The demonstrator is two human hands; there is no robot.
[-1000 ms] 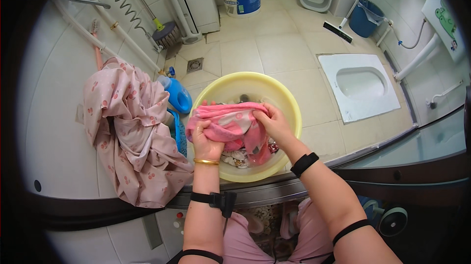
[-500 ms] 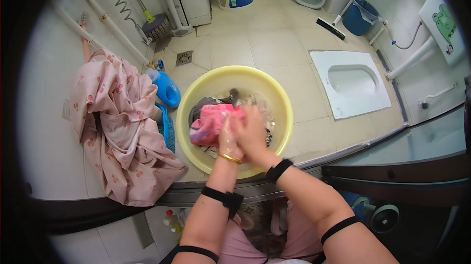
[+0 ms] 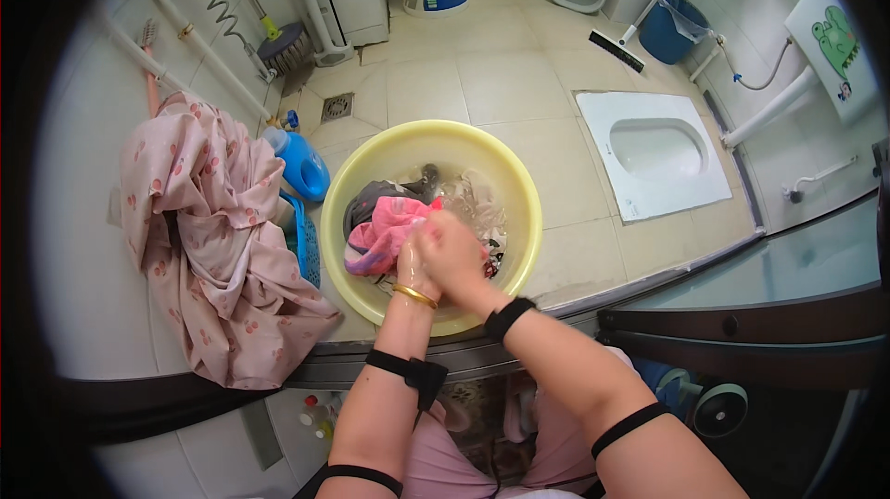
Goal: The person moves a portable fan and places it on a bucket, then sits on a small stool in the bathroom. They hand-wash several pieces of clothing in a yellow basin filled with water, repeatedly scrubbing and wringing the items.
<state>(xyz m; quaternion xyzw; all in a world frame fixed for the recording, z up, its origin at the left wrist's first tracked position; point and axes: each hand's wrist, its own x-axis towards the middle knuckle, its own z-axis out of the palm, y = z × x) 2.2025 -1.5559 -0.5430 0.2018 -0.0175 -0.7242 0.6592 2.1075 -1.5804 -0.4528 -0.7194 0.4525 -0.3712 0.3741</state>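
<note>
Pale yellow round plastic basin (image 3: 515,185), and in it a bright pink cloth (image 3: 385,235) beside a dark grey garment (image 3: 373,195). Gold bangle (image 3: 414,295) on one wrist, 2 black straps on each forearm. Draped alongside, a pale pink fabric with darker pink cherry print (image 3: 218,239). Blue plastic detergent bottle (image 3: 301,163), white squat toilet pan (image 3: 656,151), beige floor tiles (image 3: 501,72).

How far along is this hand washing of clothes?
Done: clothes sit soaking in the yellow basin. In hand: both hands, left hand and right hand, press together on the pink cloth. Left: dark clothes beneath it, and the floral garment heaped outside the basin.
</note>
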